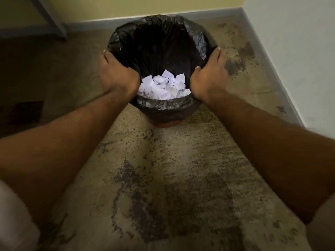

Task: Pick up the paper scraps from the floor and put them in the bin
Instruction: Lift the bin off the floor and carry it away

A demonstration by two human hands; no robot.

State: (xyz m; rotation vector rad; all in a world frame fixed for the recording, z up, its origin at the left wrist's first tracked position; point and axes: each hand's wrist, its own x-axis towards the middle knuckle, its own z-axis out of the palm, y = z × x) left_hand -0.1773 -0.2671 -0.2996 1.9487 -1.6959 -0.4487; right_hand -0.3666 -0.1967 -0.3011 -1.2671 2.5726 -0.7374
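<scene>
A round bin (163, 122) lined with a black plastic bag (157, 33) stands on the floor near a wall corner. Several crumpled white paper scraps (164, 86) lie at its bottom. My left hand (116, 75) grips the bin's left rim, thumb inside over the bag and fingers down the outside. On the opposite rim, my right hand (210, 75) holds the same way. Both forearms reach forward from the bottom of the view. No scraps show on the floor.
The speckled, stained floor (172, 178) stretches in front of the bin. A wall with a blue-grey skirting (199, 14) runs behind it, and a second wall (290, 51) closes in on the right. A grey furniture leg (52, 20) stands at the far left.
</scene>
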